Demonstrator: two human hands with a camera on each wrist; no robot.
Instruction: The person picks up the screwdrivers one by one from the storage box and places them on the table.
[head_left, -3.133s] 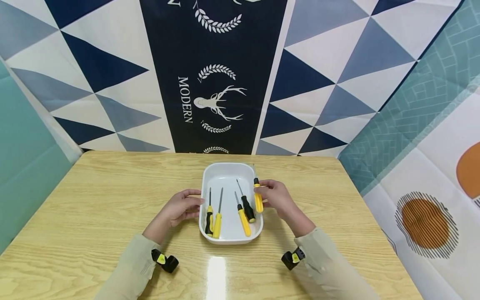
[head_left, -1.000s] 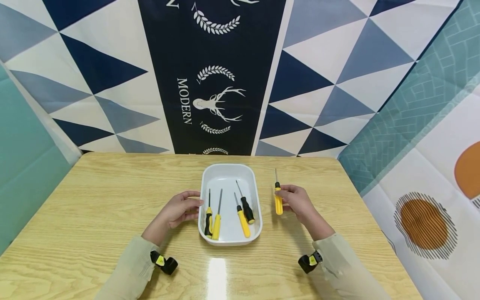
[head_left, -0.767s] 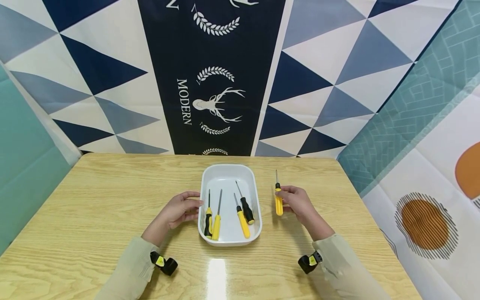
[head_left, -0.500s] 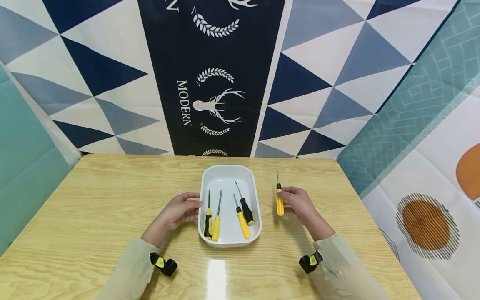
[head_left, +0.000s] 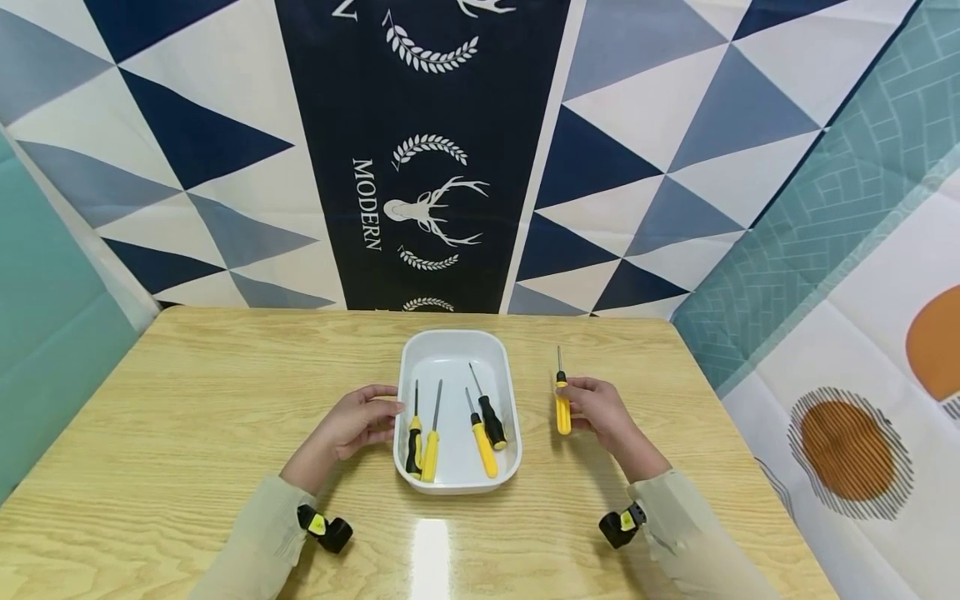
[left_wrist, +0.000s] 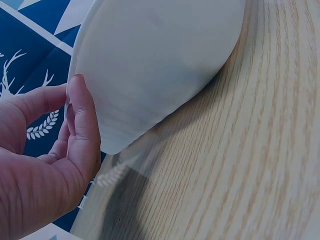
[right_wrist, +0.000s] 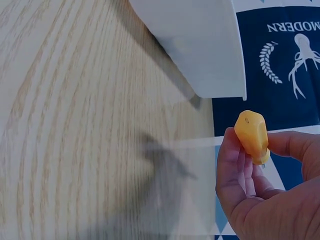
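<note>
- Holding up the yellow screwdriver (head_left: 563, 412), the right hand (head_left: 600, 410) is pinching its handle between thumb and fingers.
- That tool is sitting in the air over the wood table (head_left: 225, 375), to the right of the white tub (head_left: 459, 490) and not touching it. Its metal tip is pointing to the far side.
- I am guessing it is light, stiff and hard to break. The handle is looking smooth, so it may be a bit slippery.
- The fat handle is giving the best place to hold. The thin tip may be pokey, so fingers are safer away from it.
- The left hand (head_left: 365, 419) is pinching the tub's left rim. The 2 hands are working well apart, with the tub sitting between them.
- The tub is looking hard and light, and its rim is making a good grip.
- Inside, 4 more tools are lying with their tips pointing far. On the left, a yellow-and-black screwdriver (head_left: 414, 450) is lying just beside a plain yellow screwdriver (head_left: 430, 457). On the right, a black-necked screwdriver (head_left: 483, 447) is lying just beside a black screwdriver (head_left: 492, 423).
</note>
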